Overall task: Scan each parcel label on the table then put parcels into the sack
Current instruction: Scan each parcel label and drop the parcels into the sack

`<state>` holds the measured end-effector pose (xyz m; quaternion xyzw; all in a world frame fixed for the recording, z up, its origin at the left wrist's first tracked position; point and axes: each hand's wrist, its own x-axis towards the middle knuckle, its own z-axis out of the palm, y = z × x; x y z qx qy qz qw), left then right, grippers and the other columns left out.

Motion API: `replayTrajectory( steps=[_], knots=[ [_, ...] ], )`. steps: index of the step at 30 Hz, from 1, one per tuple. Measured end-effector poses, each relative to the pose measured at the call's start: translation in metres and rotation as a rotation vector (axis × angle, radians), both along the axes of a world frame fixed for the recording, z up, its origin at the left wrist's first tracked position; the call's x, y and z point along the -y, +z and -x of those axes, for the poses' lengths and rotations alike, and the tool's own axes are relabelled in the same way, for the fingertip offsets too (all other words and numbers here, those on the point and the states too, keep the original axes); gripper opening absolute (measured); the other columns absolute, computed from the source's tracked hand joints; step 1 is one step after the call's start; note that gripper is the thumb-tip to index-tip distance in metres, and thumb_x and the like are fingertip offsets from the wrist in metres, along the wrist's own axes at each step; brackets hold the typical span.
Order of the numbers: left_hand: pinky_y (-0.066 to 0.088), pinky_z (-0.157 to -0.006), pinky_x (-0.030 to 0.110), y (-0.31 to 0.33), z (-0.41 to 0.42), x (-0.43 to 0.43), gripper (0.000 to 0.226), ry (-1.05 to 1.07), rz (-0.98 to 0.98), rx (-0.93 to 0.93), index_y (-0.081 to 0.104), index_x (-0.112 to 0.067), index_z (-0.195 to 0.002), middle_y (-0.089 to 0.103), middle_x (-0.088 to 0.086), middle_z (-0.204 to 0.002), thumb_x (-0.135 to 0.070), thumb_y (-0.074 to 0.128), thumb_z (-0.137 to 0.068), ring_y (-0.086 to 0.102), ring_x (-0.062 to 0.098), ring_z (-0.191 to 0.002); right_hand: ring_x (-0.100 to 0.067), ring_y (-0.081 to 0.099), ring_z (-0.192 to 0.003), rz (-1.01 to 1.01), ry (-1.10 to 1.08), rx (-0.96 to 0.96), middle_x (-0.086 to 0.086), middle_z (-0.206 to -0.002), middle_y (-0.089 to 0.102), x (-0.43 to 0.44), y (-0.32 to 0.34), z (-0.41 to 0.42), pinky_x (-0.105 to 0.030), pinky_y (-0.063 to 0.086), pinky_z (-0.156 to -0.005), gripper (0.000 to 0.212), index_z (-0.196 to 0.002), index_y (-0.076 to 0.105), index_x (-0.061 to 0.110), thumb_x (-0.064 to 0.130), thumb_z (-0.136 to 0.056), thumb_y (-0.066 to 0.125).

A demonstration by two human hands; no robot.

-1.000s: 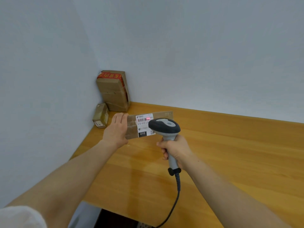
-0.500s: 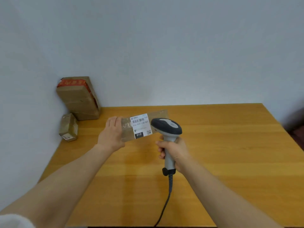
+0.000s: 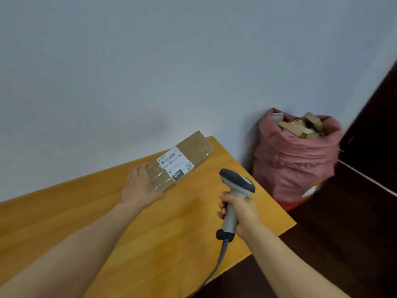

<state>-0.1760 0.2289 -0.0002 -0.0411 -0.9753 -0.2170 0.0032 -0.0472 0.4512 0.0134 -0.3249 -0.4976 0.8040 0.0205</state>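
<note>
Our left hand (image 3: pixel 142 187) grips the near end of a long, flat brown cardboard parcel wrapped in clear tape (image 3: pixel 181 161), fingers curled under it and the thumb side against its edge. The parcel is held above the orange-brown wooden table (image 3: pixel 64 211), its far end angled toward the table's far right corner. Its white shipping label (image 3: pixel 175 163) faces up — a barcode, a small QR mark and a dark block reading 010 are all legible.

Our right hand (image 3: pixel 238 211) is wrapped tight round the handle of a grey and black handheld barcode scanner (image 3: pixel 235 186) with its cable (image 3: pixel 219 261) trailing down off the table's near edge. The scanner head points forward and to the right, not at the label, and no red scan line shows on the label.

Beyond the table's right end, against the pale wall, stands a pink woven sack (image 3: pixel 294 162), its mouth open and already heaped with cardboard parcels (image 3: pixel 300 126).

We judge the scanning of this parcel to be finished and the carry to the sack under way. The next move calls for swinging the parcel out past the table's corner — lifting it above the sack's rim, then letting go where the pile leaves room, since the sack looks nearly full and a long box could slide off.
</note>
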Motion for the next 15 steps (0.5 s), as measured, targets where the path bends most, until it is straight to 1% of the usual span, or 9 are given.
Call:
replayTrajectory(
  steps=[3, 5, 7, 9, 11, 13, 15],
  knots=[
    [0.042, -0.098, 0.038, 0.004, -0.009, -0.115, 0.11, -0.037, -0.081, 0.019, 0.031, -0.013, -0.142, 0.042, 0.006, -0.134, -0.04, 0.08, -0.048, 0.039, 0.025, -0.126, -0.016, 0.046, -0.038, 0.004, -0.104, 0.0, -0.011, -0.054, 0.052, -0.104, 0.005, -0.028, -0.03, 0.045, -0.051, 0.009, -0.082, 0.057, -0.001, -0.007, -0.086, 0.062],
    [0.042, -0.098, 0.04, 0.009, -0.017, -0.19, 0.114, -0.062, -0.13, 0.048, 0.032, -0.012, -0.141, 0.043, 0.007, -0.133, -0.051, 0.071, -0.042, 0.038, 0.025, -0.127, -0.016, 0.045, -0.037, 0.011, -0.171, -0.01, -0.01, -0.053, 0.051, -0.174, 0.008, -0.046, -0.028, 0.044, -0.046, 0.008, -0.084, 0.057, -0.001, -0.007, -0.086, 0.062],
    [0.042, -0.099, 0.041, 0.016, -0.025, -0.255, 0.117, -0.089, -0.149, 0.073, 0.031, -0.011, -0.143, 0.041, 0.008, -0.134, -0.054, 0.065, -0.04, 0.038, 0.026, -0.128, -0.016, 0.045, -0.037, 0.012, -0.242, -0.006, -0.01, -0.05, 0.051, -0.236, 0.01, -0.06, -0.026, 0.044, -0.044, 0.008, -0.083, 0.057, -0.001, -0.007, -0.086, 0.062],
    [0.042, -0.098, 0.041, 0.024, -0.027, -0.309, 0.115, -0.126, -0.143, 0.081, 0.03, -0.013, -0.144, 0.041, 0.008, -0.134, -0.052, 0.069, -0.043, 0.039, 0.027, -0.128, -0.015, 0.046, -0.036, 0.033, -0.299, -0.005, -0.008, -0.048, 0.052, -0.287, 0.011, -0.068, -0.028, 0.045, -0.047, 0.01, -0.08, 0.057, 0.0, -0.005, -0.085, 0.063],
    [0.042, -0.098, 0.042, 0.031, -0.02, -0.355, 0.112, -0.16, -0.111, 0.083, 0.028, -0.015, -0.146, 0.04, 0.009, -0.136, -0.049, 0.075, -0.051, 0.038, 0.028, -0.129, -0.016, 0.047, -0.037, 0.067, -0.341, -0.009, -0.009, -0.049, 0.053, -0.33, 0.009, -0.07, -0.029, 0.046, -0.049, 0.011, -0.079, 0.057, 0.0, -0.006, -0.085, 0.063],
    [0.042, -0.099, 0.043, 0.041, -0.005, -0.398, 0.111, -0.182, -0.049, 0.048, 0.027, -0.017, -0.147, 0.039, 0.011, -0.137, -0.055, 0.073, -0.054, 0.038, 0.03, -0.129, -0.016, 0.046, -0.039, 0.089, -0.37, -0.014, -0.009, -0.05, 0.052, -0.367, 0.005, -0.067, -0.029, 0.046, -0.049, 0.011, -0.079, 0.057, 0.0, -0.007, -0.085, 0.063],
    [0.041, -0.1, 0.044, 0.053, 0.013, -0.443, 0.105, -0.203, 0.01, -0.027, 0.03, -0.024, -0.144, 0.041, 0.011, -0.134, -0.063, 0.068, -0.054, 0.04, 0.032, -0.126, -0.016, 0.046, -0.04, 0.097, -0.388, -0.003, -0.01, -0.053, 0.053, -0.4, 0.0, -0.059, -0.03, 0.045, -0.052, 0.009, -0.08, 0.058, -0.001, -0.008, -0.084, 0.063]
  ],
)
